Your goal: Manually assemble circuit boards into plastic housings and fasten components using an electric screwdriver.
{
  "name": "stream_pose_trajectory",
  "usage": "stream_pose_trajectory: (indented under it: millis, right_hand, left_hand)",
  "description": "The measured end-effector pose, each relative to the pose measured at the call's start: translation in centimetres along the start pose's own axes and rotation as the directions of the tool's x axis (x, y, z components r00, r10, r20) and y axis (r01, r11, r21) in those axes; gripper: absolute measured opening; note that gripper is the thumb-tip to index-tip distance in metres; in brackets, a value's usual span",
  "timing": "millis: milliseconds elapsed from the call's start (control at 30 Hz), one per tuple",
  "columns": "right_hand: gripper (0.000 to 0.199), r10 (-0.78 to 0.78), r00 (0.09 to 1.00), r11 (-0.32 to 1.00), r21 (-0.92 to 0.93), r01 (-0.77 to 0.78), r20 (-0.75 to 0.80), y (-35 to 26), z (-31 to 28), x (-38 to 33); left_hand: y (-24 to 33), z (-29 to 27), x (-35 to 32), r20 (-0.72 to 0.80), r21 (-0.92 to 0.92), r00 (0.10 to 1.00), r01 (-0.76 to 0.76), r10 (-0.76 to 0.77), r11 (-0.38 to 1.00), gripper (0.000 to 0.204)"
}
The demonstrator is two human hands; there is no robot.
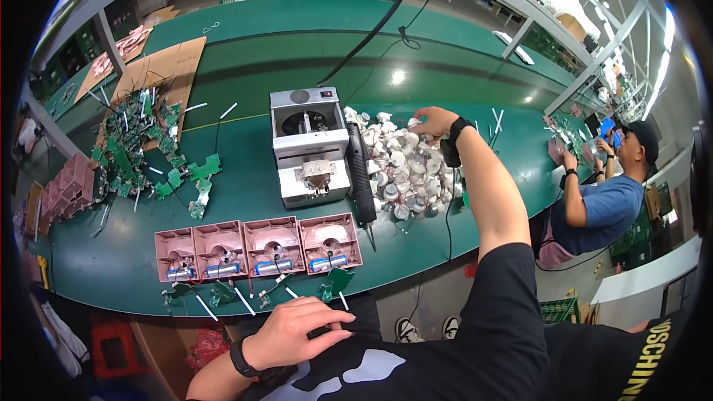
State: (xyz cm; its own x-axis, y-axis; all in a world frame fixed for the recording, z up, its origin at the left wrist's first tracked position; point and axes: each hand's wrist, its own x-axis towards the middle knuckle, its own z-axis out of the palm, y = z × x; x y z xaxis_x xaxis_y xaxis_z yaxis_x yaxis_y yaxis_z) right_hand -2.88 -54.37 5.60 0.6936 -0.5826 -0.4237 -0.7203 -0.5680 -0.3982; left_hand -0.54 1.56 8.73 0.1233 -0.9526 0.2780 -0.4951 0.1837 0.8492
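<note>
My right hand (431, 122) reaches far out over a heap of small white plastic caps (401, 167) on the green bench, its fingers pinched on one cap at the far edge of the heap. My left hand (293, 330) rests flat on my lap below the bench's front edge, fingers spread, holding nothing. Just above it stands a row of pink housings (256, 246) with blue-and-silver cells inside. A small green circuit board (336, 281) lies at the bench's front edge near that hand.
A silver screw-feeder box (308, 145) stands mid-bench with a black electric screwdriver (359, 174) beside it. Green circuit boards (137, 141) pile up at left on brown cardboard (160, 67), next to stacked pink housings (68, 186). Another person (601, 204) works at right.
</note>
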Motion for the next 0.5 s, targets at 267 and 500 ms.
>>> stream_pose_trajectory:
  millis: [267, 500]
  right_hand:
    - [0.042, -0.189, 0.956, 0.884, 0.386, 0.265, -0.222, -3.7, -4.1, -5.7]
    - [0.041, -0.364, 0.863, 0.775, 0.400, 0.489, -0.351, -7.6, -8.8, -12.7]
  left_hand:
    - [0.4, -1.3, 1.0, 0.022, -0.110, 0.999, 0.049, -0.047, 0.993, 0.023]
    - [-1.0, -0.1, 10.3, 0.081, -0.909, 0.909, 0.236, -0.409, 0.343, 0.035]
